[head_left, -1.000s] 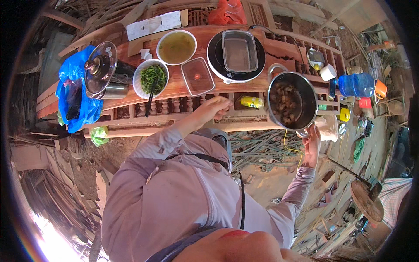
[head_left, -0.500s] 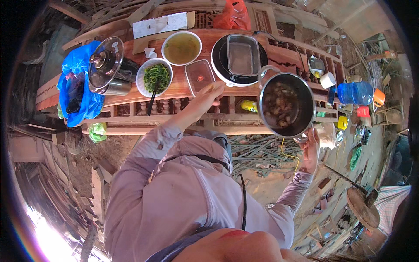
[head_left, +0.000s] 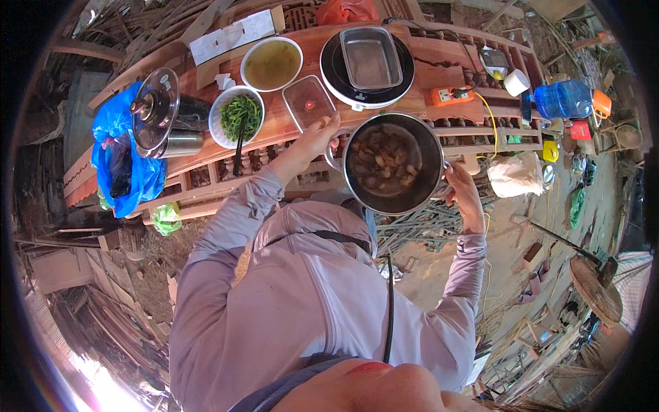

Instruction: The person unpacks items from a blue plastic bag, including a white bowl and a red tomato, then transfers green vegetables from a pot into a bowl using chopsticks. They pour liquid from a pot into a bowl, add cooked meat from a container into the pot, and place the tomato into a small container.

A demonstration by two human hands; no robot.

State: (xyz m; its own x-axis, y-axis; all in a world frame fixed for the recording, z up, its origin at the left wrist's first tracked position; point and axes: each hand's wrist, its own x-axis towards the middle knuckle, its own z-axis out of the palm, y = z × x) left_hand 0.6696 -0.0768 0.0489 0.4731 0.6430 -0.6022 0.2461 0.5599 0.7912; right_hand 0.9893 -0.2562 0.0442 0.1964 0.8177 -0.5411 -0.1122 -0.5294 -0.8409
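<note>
A dark-lined cooking pot (head_left: pixel 394 165) with brown chunks of food in it is held level in front of me, over the near edge of the wooden table (head_left: pixel 281 113). My right hand (head_left: pixel 465 198) grips its right handle. Beside the left loop handle (head_left: pixel 333 158) is my left hand (head_left: pixel 312 143), its fingers partly curled but apart; whether they touch the handle is unclear. Just beyond that hand lies a clear rectangular lidded container (head_left: pixel 309 103). An induction cooker (head_left: pixel 331 69) holds a rectangular clear container (head_left: pixel 371 58).
Left on the table are a bowl of greens (head_left: pixel 237 118) with chopsticks, a soup bowl (head_left: pixel 272 64), a glass-lidded steel pot (head_left: pixel 182 137) and a blue plastic bag (head_left: pixel 127 154). An orange power socket (head_left: pixel 452 95) with a yellow cord sits at right, near a water jug (head_left: pixel 563 100).
The pot has moved left and levelled out, carried by my right hand. Its left handle is now close to my left hand. The orange socket behind it has come into view.
</note>
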